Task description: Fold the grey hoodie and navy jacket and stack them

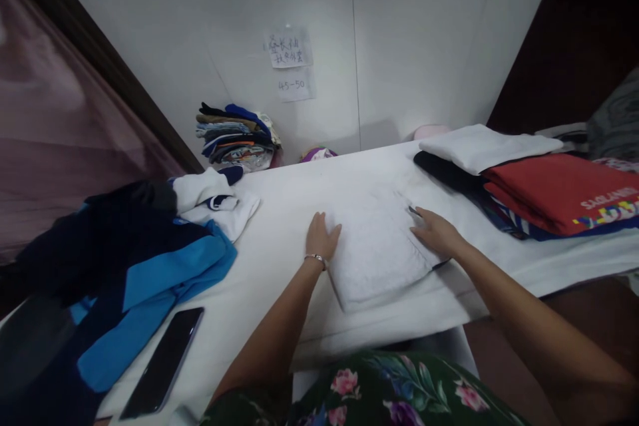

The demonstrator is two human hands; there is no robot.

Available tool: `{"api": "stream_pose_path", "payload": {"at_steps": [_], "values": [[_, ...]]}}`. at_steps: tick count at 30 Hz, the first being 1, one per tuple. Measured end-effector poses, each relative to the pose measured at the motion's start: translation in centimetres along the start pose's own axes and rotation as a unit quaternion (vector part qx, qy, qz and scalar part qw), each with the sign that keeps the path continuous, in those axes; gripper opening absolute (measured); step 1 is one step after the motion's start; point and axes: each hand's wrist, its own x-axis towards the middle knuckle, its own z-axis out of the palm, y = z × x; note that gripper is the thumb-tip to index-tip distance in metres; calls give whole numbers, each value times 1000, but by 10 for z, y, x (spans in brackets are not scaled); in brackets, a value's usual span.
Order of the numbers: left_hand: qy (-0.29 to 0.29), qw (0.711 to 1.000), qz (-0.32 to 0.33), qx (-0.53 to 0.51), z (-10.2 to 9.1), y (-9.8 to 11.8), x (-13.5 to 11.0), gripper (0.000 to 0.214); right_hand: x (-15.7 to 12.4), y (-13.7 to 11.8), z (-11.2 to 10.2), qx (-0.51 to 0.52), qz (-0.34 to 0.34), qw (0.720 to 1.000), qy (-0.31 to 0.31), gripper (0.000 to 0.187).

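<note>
A white garment (374, 246), folded into a rough rectangle, lies flat on the white-covered table in front of me. My left hand (322, 237) rests along its left edge, thumb apart and fingers stretched out. At the opposite side, my right hand (434, 233) has thumb and fingers closed on the garment's right edge. A small dark strip shows by those fingertips, and another dark bit peeks from under the lower right corner. What kind of garment it is cannot be made out from the folded shape.
Loose dark and blue clothes (174, 266) and a white piece (210, 196) heap at left, beside a phone (164, 359). Folded clothes, a red one (564, 190) among them, are stacked at right. Another stack (237, 136) stands by the wall below paper notes (289, 56).
</note>
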Motion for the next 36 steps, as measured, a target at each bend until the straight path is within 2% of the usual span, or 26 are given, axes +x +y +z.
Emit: {"api": "stream_pose_path", "payload": {"at_steps": [2,6,9,11,17,23,27,32,36], "values": [[-34,996,48,61,10,14,2,64,7,-22,3,-24,-73,997,19,63],[-105,984,66,127,28,29,-1,63,29,-70,17,-38,-182,983,1,62],[-103,982,68,142,32,28,-3,64,50,-93,29,-69,-188,979,-36,63],[-101,982,68,144,31,26,-3,64,64,-98,34,-95,-174,979,-58,65],[-108,984,63,124,31,23,-3,63,90,-69,49,-131,-100,978,-125,57],[-99,990,58,79,32,21,-3,61,94,-56,58,-98,-85,983,-130,59],[-65,997,29,12,32,14,-6,55,96,-51,52,-75,-77,984,-142,59],[8,988,-64,-137,34,-10,-23,57,74,-21,31,-41,-61,987,-141,65],[31,946,-151,-284,31,-20,-40,61,36,7,13,96,-1,988,-124,68]]}}
